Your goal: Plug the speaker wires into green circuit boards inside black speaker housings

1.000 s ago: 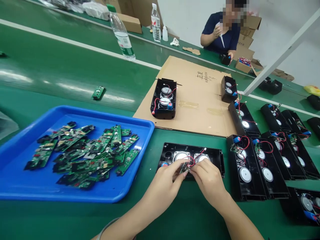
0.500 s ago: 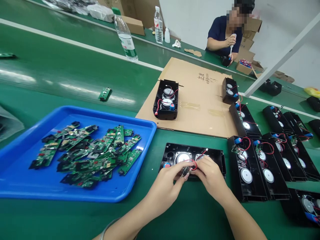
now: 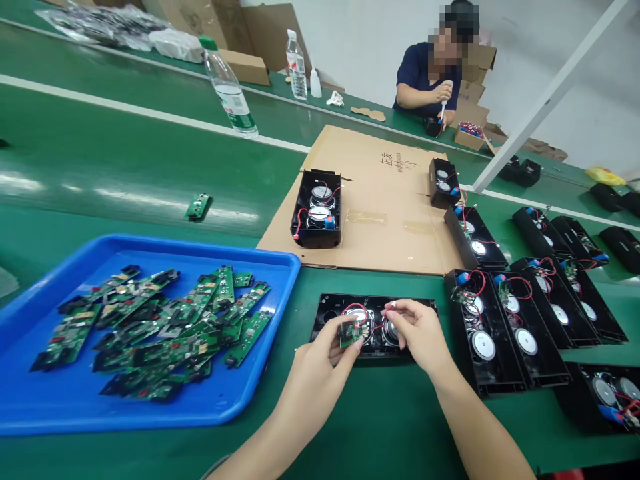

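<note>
Between the thumb and fingers of my left hand (image 3: 325, 353) is a small green circuit board (image 3: 354, 331), held tilted over an open black speaker housing (image 3: 330, 303). A red wire (image 3: 356, 307) loops behind the board. My right hand (image 3: 417, 333) is pinched on a thin wire with a small white connector (image 3: 391, 305) at the fingertips. Two round speaker drivers (image 3: 390, 332) sit inside the housing, partly hidden by my hands. Both hands are above the housing, a short way apart.
On the left lies a blue tray (image 3: 240, 407) heaped with circuit boards (image 3: 160, 343). Several speaker housings (image 3: 485, 333) stand at right. Behind is a cardboard sheet (image 3: 385, 240) bearing two more housings. A bottle (image 3: 233, 100) stands on the green surface. Across the bench, a person (image 3: 425, 73) works.
My hands have moved apart; the right has gone from the board to a wire end. The board now shows its green face. The view has shifted slightly.
</note>
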Demonstrator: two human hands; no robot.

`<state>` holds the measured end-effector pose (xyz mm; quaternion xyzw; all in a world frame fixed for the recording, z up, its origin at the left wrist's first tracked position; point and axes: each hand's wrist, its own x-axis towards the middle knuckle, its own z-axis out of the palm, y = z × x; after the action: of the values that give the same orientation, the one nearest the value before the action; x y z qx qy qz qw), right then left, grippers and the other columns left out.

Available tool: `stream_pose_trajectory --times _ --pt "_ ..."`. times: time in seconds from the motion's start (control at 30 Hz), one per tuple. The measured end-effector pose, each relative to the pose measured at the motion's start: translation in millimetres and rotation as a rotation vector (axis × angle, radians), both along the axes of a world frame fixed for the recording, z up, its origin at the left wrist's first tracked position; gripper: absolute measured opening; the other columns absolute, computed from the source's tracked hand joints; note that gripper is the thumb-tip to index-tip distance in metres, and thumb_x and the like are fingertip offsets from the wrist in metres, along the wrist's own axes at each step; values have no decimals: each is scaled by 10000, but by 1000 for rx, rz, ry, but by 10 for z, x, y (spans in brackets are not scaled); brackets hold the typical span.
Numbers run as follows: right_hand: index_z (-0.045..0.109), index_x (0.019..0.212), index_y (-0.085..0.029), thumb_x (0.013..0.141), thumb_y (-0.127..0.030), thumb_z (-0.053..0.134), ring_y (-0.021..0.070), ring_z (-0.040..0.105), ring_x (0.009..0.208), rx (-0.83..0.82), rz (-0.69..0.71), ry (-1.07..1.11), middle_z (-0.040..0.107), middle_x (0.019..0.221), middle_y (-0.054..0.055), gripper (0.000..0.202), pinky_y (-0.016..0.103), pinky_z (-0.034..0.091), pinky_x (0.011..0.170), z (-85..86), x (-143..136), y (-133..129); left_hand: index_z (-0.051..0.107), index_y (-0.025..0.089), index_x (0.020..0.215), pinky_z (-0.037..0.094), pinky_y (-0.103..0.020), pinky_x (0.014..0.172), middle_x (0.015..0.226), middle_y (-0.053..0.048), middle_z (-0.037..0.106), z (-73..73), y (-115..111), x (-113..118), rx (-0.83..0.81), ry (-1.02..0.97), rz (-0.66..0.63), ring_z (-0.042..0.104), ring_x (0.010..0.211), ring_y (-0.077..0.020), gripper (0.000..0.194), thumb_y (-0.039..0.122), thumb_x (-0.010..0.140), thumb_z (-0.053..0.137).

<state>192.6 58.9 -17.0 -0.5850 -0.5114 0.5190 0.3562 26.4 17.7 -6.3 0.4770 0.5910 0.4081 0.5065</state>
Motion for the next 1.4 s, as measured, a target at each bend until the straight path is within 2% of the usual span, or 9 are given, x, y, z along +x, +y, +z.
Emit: stream_pose_trajectory --times 0.07,0.17,0.3,0.43,0.8,0.97,1.1,1.23,1.4 --pt "637 778 -158 739 -416 613 65 405 396 11 76 83 570 612 -6 262 206 332 381 -9 22 11 584 216 977 595 -377 753 892 -47 749 -4 19 -1 12 9 30 724 821 -264 281 359 737 555" --pt "650 758 -181 797 -370 584 101 499 560 191 181 46 578 744 21 204 215 401 476 -9 60 -57 584 213 981 584 -380 796 935 -54 751 -22 45 8 38 27 26 710 894 -269 274 349 747 540" --pt "665 841 -181 917 -241 434 141 526 716 517 369 -302 538 800 48 251 250 441 622 -8 28 -177 574 207 1036 570 -380 833 967 -62 747 -37 59 31 51 69 -32 688 967 -265 299 331 776 495" --pt "643 859 -153 942 -203 363 138 490 645 717 395 -615 504 773 52 296 236 408 544 -51 -48 -221 579 205 1028 550 -383 868 1000 -65 736 -43 59 30 43 77 -102 668 1010 -266 291 334 784 487" --pt "575 744 -174 914 -143 368 135 484 644 792 395 -788 498 758 43 269 212 386 519 -99 -13 -228 588 210 983 574 -393 796 948 -51 741 -29 88 37 1 29 -125 712 823 -257 260 317 761 504" --pt "568 737 -178 912 -129 366 140 483 642 845 442 -855 504 768 48 271 214 357 488 -106 -10 -228 588 208 1014 579 -378 782 932 -44 744 0 92 30 12 24 -128 713 850 -259 273 301 770 508" --pt "571 736 -168 922 -126 350 135 475 631 893 421 -877 509 752 46 292 215 344 480 -105 -23 -232 597 201 1069 579 -365 755 958 -59 740 -10 85 25 41 91 -141 714 845 -258 305 273 793 490" --pt "569 728 -163 933 -138 343 128 473 626 878 419 -865 500 737 38 306 211 348 485 -86 -30 -232 603 192 1093 577 -368 727 882 -61 741 -32 87 16 73 158 -171 711 830 -264 321 258 809 468" --pt "567 736 -170 932 -132 344 126 478 633 887 425 -887 503 751 40 299 212 340 478 -79 -25 -238 608 188 1091 570 -372 758 935 -74 737 -44 82 13 79 170 -181 706 861 -269 323 241 814 450"
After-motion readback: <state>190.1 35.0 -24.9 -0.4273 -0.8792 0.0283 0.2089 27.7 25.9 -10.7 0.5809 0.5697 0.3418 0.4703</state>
